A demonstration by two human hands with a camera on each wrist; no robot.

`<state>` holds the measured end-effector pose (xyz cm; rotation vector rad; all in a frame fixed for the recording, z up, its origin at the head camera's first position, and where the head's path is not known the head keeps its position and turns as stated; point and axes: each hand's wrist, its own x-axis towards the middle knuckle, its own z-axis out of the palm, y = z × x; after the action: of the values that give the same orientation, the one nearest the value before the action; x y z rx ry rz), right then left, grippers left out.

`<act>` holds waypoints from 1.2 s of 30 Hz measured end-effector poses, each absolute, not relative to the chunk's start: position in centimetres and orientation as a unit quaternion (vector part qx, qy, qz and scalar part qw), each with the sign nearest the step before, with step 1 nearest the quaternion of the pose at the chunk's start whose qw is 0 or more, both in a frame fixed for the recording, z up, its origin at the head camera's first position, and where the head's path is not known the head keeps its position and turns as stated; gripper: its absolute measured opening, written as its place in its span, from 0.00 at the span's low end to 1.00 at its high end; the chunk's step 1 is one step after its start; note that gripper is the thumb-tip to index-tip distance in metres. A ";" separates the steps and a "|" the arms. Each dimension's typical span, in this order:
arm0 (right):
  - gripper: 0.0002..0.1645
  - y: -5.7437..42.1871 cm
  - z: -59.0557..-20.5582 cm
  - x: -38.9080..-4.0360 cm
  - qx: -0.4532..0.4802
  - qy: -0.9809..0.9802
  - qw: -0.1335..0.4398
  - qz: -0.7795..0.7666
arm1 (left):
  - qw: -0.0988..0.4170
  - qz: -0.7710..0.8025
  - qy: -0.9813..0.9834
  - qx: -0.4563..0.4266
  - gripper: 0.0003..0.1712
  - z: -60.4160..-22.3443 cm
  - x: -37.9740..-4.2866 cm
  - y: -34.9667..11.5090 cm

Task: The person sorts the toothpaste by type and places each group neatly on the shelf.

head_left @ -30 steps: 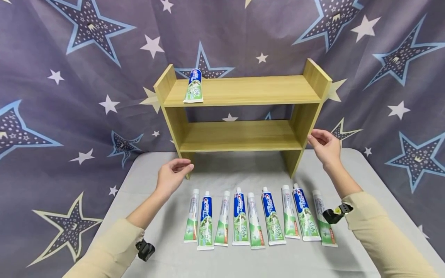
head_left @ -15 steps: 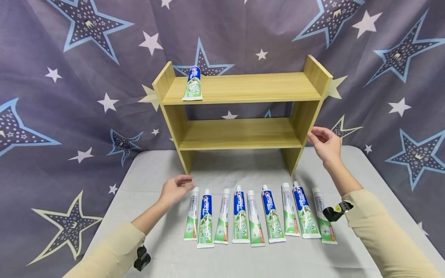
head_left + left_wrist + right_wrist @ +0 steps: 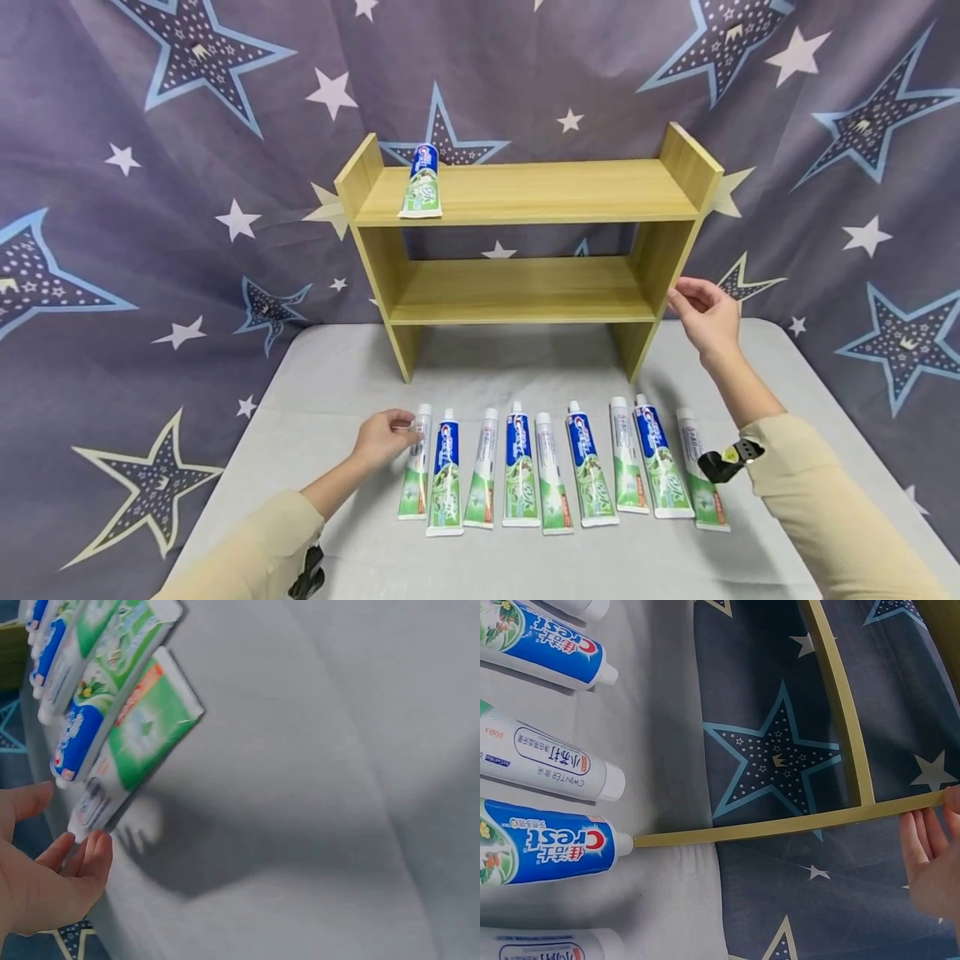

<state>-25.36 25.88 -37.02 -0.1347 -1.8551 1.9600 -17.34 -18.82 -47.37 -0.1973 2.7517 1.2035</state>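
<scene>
My left hand [image 3: 381, 439] is at the cap end of the leftmost toothpaste tube [image 3: 414, 483], a white and green one. In the left wrist view the thumb [image 3: 34, 801] stands apart from the fingers [image 3: 94, 859], whose tips are right at the cap. My right hand [image 3: 708, 318] touches the outer side of the wooden shelf [image 3: 525, 293] near its front edge; the right wrist view has its fingers [image 3: 919, 840] against the side panel. On the top board, at the left, lies a blue and green Crest tube [image 3: 422, 183].
A row of several more tubes, blue Crest ones [image 3: 519, 475] alternating with white and green ones [image 3: 553, 479], lies before the shelf, caps toward it. Grey cloth [image 3: 480, 567] covers the table. A star-patterned curtain [image 3: 570, 75] hangs behind.
My left hand has come down and toward me from beside the shelf's left leg to the leftmost tube's cap. The right hand has stayed at the shelf's right side.
</scene>
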 end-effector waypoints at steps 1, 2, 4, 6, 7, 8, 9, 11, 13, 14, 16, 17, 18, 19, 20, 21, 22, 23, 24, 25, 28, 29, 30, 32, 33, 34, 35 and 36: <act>0.14 25.9 -37.1 -25.4 -0.049 -0.671 0.219 0.707 | 0.067 0.399 0.912 -0.066 0.23 -47.6 -17.2 -18.8; 0.14 25.9 -37.1 -25.4 -0.049 -0.670 0.219 0.707 | 0.069 0.401 0.911 -0.068 0.23 -47.9 -17.2 -18.8; 0.15 25.9 -37.2 -25.5 -0.049 -0.676 0.223 0.701 | 0.070 0.405 0.909 -0.074 0.24 -48.3 -17.0 -18.7; 0.15 26.0 -37.2 -25.5 -0.048 -0.675 0.225 0.701 | 0.072 0.412 0.905 -0.084 0.25 -48.8 -16.9 -18.6; 0.15 26.0 -37.2 -25.6 -0.047 -0.675 0.226 0.701 | 0.071 0.413 0.903 -0.088 0.25 -49.0 -16.9 -18.5; 0.14 26.0 -37.2 -25.6 -0.046 -0.676 0.228 0.700 | 0.070 0.415 0.903 -0.093 0.25 -49.2 -16.8 -18.5; 0.14 26.0 -37.2 -25.6 -0.046 -0.675 0.231 0.700 | 0.068 0.414 0.903 -0.095 0.25 -49.4 -16.8 -18.4; 0.14 26.0 -37.1 -25.6 -0.045 -0.670 0.230 0.705 | 0.066 0.411 0.904 -0.098 0.24 -49.5 -16.8 -18.3; 0.14 26.0 -37.1 -25.6 -0.047 -0.673 0.232 0.701 | 0.067 0.404 0.907 -0.101 0.23 -49.6 -16.7 -18.1; 0.15 26.0 -37.1 -25.6 -0.048 -0.674 0.233 0.700 | 0.069 0.398 0.909 -0.102 0.22 -49.6 -16.7 -18.1; 0.15 26.1 -37.2 -25.6 -0.050 -0.675 0.231 0.699 | 0.077 0.391 0.911 -0.106 0.22 -49.5 -16.6 -17.9; 0.15 26.0 -37.2 -25.6 -0.051 -0.676 0.231 0.698 | 0.082 0.387 0.912 -0.108 0.21 -49.5 -16.6 -17.8; 0.15 26.0 -37.3 -25.6 -0.051 -0.677 0.231 0.698 | 0.087 0.383 0.913 -0.109 0.21 -49.5 -16.6 -17.7; 0.15 26.0 -37.3 -25.7 -0.052 -0.675 0.229 0.699 | 0.090 0.379 0.914 -0.109 0.20 -49.6 -16.6 -17.6; 0.15 26.0 -37.4 -25.7 -0.052 -0.672 0.227 0.703 | 0.093 0.377 0.915 -0.109 0.19 -49.6 -16.5 -17.6; 0.14 26.0 -37.4 -25.7 -0.053 -0.673 0.225 0.703 | 0.096 0.377 0.914 -0.111 0.19 -49.6 -16.5 -17.5; 0.14 26.0 -37.4 -25.7 -0.054 -0.671 0.223 0.704 | 0.097 0.376 0.915 -0.110 0.18 -49.5 -16.5 -17.4; 0.14 26.0 -37.4 -25.7 -0.056 -0.671 0.224 0.705 | 0.098 0.376 0.915 -0.111 0.17 -49.5 -16.5 -17.4; 0.14 26.0 -37.4 -25.7 -0.057 -0.669 0.223 0.707 | 0.098 0.378 0.913 -0.114 0.17 -49.5 -16.5 -17.3; 0.14 26.0 -37.5 -25.7 -0.057 -0.668 0.223 0.707 | 0.099 0.381 0.912 -0.118 0.17 -49.5 -16.5 -17.3; 0.14 26.0 -37.5 -25.7 -0.059 -0.669 0.223 0.707 | 0.097 0.388 0.907 -0.131 0.17 -49.2 -16.5 -17.3; 0.14 26.0 -37.5 -25.7 -0.059 -0.672 0.224 0.703 | 0.097 0.391 0.905 -0.136 0.17 -49.2 -16.5 -17.3; 0.14 26.0 -37.5 -25.7 -0.059 -0.673 0.224 0.702 | 0.097 0.395 0.903 -0.141 0.17 -49.1 -16.5 -17.3; 0.14 26.0 -37.4 -25.7 -0.059 -0.676 0.224 0.699 | 0.097 0.400 0.900 -0.148 0.17 -49.0 -16.5 -17.3; 0.14 26.0 -37.4 -25.7 -0.058 -0.678 0.225 0.698 | 0.098 0.402 0.898 -0.149 0.17 -49.0 -16.5 -17.3; 0.14 26.0 -37.4 -25.7 -0.058 -0.679 0.226 0.697 | 0.101 0.409 0.894 -0.153 0.17 -48.9 -16.5 -17.3; 0.14 26.0 -37.4 -25.7 -0.058 -0.680 0.228 0.694 | 0.105 0.413 0.891 -0.155 0.17 -48.9 -16.6 -17.4; 0.13 26.0 -37.4 -25.7 -0.057 -0.678 0.229 0.696 | 0.110 0.419 0.888 -0.157 0.17 -48.7 -16.6 -17.4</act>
<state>-25.72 25.97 -37.43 -0.1575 -1.8677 1.9152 -16.64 -17.40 -48.74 -0.4601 2.6089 1.2319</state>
